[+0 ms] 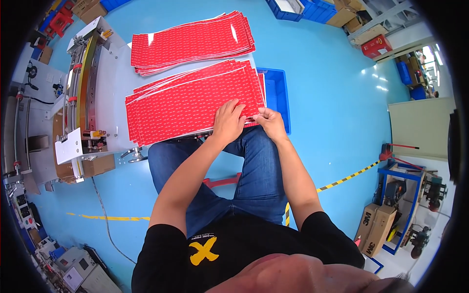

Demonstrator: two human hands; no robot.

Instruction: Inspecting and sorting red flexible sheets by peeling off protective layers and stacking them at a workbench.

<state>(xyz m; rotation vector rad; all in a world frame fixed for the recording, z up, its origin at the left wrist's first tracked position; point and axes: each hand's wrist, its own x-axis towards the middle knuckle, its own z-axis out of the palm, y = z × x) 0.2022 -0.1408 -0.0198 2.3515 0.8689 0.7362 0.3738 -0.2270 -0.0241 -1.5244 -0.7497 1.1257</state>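
A near stack of red printed sheets (181, 105) with white edges lies fanned out on the table in front of me. My left hand (228, 119) rests on the top sheet near its right end, with the fingers stretched out. At the near right corner of the stack, my right hand (270, 122) pinches the sheet edges between thumb and fingers; how many sheets it grips cannot be made out. Farther back lies a second stack of the same red sheets (193, 43), slightly glossy and touched by neither hand.
A roller machine (83, 93) adjoins the table's left side. Beyond the right edge of the table stands a blue bin (279, 93). Cartons (376, 227) and a blue-framed rack (413, 195) are at the lower right. Yellow-black tape (349, 176) marks the floor.
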